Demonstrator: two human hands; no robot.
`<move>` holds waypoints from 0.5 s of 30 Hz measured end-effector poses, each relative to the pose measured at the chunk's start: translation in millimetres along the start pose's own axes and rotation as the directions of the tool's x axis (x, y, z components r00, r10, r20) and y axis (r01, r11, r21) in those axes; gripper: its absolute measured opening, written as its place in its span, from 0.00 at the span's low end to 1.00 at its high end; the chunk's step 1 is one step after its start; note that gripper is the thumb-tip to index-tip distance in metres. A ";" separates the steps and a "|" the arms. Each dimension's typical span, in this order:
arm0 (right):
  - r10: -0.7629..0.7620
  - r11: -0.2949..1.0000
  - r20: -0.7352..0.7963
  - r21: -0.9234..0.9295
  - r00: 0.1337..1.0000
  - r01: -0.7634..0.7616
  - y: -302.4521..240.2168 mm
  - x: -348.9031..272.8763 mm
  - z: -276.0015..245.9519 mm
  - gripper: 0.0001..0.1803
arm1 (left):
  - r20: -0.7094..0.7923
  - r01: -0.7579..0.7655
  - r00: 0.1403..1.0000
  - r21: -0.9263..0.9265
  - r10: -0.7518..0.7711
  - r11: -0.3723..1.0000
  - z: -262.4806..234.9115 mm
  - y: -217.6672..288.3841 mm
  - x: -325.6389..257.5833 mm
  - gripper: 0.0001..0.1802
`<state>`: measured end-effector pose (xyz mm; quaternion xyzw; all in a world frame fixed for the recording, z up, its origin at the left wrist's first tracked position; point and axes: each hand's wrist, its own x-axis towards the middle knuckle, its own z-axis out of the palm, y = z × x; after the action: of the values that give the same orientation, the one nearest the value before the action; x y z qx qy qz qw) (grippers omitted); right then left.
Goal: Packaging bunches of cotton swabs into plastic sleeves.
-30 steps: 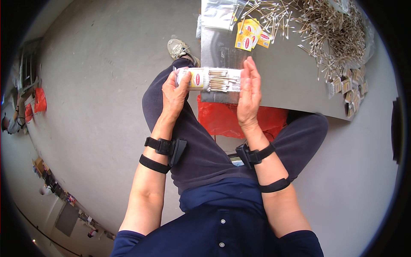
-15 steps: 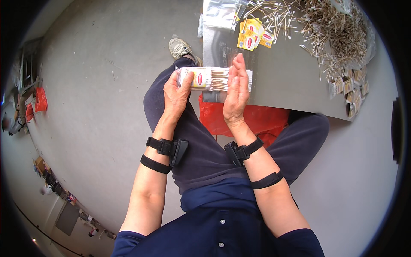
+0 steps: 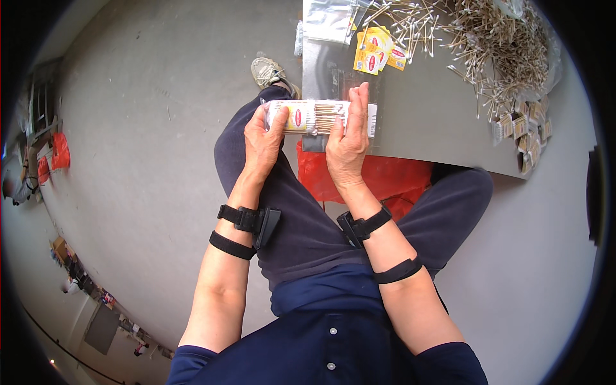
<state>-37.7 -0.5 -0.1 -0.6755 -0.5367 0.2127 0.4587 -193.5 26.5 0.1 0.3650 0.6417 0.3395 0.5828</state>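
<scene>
My left hand (image 3: 261, 146) grips a clear plastic bag of cotton swabs (image 3: 327, 120), its thumb lying on top near the left end. Inside the bag shows a yellow and white label card (image 3: 298, 118) with a red oval. My right hand (image 3: 347, 151) is at the bag's right end, with fingers stretched out straight and close together. Its edge and thumb touch the swab pack there, and the flat end of the bag shows past the fingers. The underside of the pack is hidden.
Beyond my hands, a grey tabletop (image 3: 423, 109) holds yellow label cards (image 3: 371, 58), empty clear bags (image 3: 327, 22) and a big heap of loose cotton swabs (image 3: 507, 45). Filled swab packs (image 3: 527, 131) lie at its right edge. A red bag (image 3: 366, 176) hangs below.
My right hand has moved slightly left against the pack's right end, and its thumb now rests by the swabs. My left hand and the bag have hardly moved.
</scene>
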 end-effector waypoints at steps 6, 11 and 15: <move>0.051 0.920 -0.057 0.391 0.997 -0.025 -0.6 11.7 -7.9 0.24 | 0.021 -0.022 1.000 0.009 0.022 1.000 -0.7 1.8 -0.5 0.18; 0.167 0.846 0.007 0.513 0.986 -0.147 -0.6 -0.2 10.1 0.23 | -0.032 -0.063 0.998 -0.074 0.061 0.995 4.0 -8.1 0.5 0.24; 0.243 0.728 -0.001 0.661 0.970 -0.182 -1.6 0.1 11.9 0.24 | -0.062 -0.153 0.987 -0.105 0.147 0.983 7.4 -19.7 3.4 0.23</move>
<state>-47.7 4.2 -4.5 -0.5371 -0.3263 0.4085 0.6620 -187.8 19.7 -19.2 0.3707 0.6083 0.4266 0.5572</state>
